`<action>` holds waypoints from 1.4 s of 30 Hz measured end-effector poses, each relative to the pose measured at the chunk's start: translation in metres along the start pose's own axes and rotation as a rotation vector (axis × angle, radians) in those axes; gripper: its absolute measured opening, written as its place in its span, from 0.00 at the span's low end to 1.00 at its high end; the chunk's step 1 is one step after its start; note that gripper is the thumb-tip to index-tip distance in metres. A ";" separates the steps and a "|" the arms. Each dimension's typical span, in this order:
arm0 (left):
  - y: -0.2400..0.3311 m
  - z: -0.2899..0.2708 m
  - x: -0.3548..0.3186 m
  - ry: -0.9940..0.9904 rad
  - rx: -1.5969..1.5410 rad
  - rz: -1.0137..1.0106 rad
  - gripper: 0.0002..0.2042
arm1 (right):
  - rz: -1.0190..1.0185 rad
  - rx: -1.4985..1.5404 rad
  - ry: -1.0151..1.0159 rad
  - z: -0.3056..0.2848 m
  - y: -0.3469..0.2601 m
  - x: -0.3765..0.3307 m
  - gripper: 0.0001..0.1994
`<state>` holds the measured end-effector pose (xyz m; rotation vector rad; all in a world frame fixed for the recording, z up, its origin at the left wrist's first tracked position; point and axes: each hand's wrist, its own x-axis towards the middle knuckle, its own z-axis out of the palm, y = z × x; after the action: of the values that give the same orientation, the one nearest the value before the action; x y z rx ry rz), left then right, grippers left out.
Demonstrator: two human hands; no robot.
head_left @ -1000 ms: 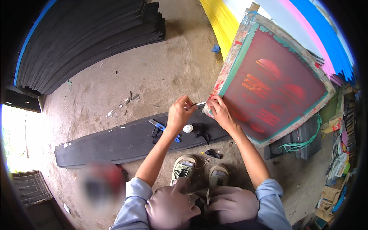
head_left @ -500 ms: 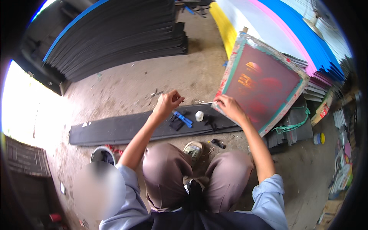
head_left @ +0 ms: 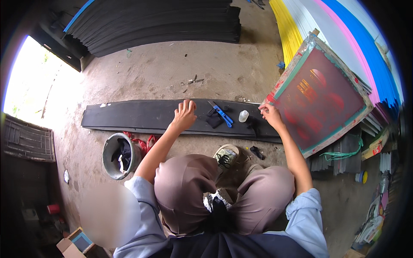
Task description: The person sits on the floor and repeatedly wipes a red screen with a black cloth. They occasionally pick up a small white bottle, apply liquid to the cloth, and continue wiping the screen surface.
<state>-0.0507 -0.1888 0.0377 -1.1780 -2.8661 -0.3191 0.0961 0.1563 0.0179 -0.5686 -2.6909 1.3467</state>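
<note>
My left hand (head_left: 185,116) is over the long black foam strip (head_left: 142,114), its fingers bent forward and slightly apart, with nothing visible in them. My right hand (head_left: 272,116) is beside the near left corner of a screen-printing frame (head_left: 320,96), thumb and fingertips pinched together. Whatever may be between them is too small to make out. Between my hands, a blue utility knife (head_left: 224,117) lies on the strip with a small black piece (head_left: 214,121) beside it. A small white bottle (head_left: 244,116) stands to the knife's right.
A grey bucket (head_left: 105,161) holding dark scraps stands at my left, beside red cloth (head_left: 148,144). Black sheets are stacked (head_left: 163,26) at the far left. Coloured sheets (head_left: 365,56) stand behind the frame. A black object (head_left: 257,152) lies near my shoe (head_left: 226,157).
The view has shifted, showing more of the bucket. My left hand has moved left from the knife and its curled fingers have opened forward. My right hand stays pinched near the frame's corner.
</note>
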 end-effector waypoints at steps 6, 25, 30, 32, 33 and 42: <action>0.031 0.066 0.024 -0.068 -0.289 -0.038 0.21 | -0.043 -0.064 -0.043 0.038 0.067 -0.030 0.07; 0.116 0.076 0.088 0.331 -1.179 -0.057 0.10 | 0.086 0.526 0.095 -0.008 -0.005 -0.038 0.08; 0.158 0.029 0.112 -0.216 -1.246 0.526 0.18 | -0.149 0.466 -0.100 -0.039 -0.027 -0.051 0.06; 0.169 0.023 0.104 -0.234 -1.326 0.493 0.16 | -0.216 0.400 -0.113 -0.038 -0.031 -0.054 0.05; 0.169 0.021 0.105 -0.272 -1.263 0.449 0.15 | -0.205 0.408 -0.089 -0.038 -0.031 -0.053 0.05; 0.177 0.060 0.096 -0.109 -1.249 0.251 0.08 | 0.107 1.239 -0.026 0.004 0.000 -0.052 0.16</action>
<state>0.0077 0.0118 0.0201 -1.5898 -2.3808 -2.2413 0.1439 0.1343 0.0197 -0.4895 -1.3237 2.5642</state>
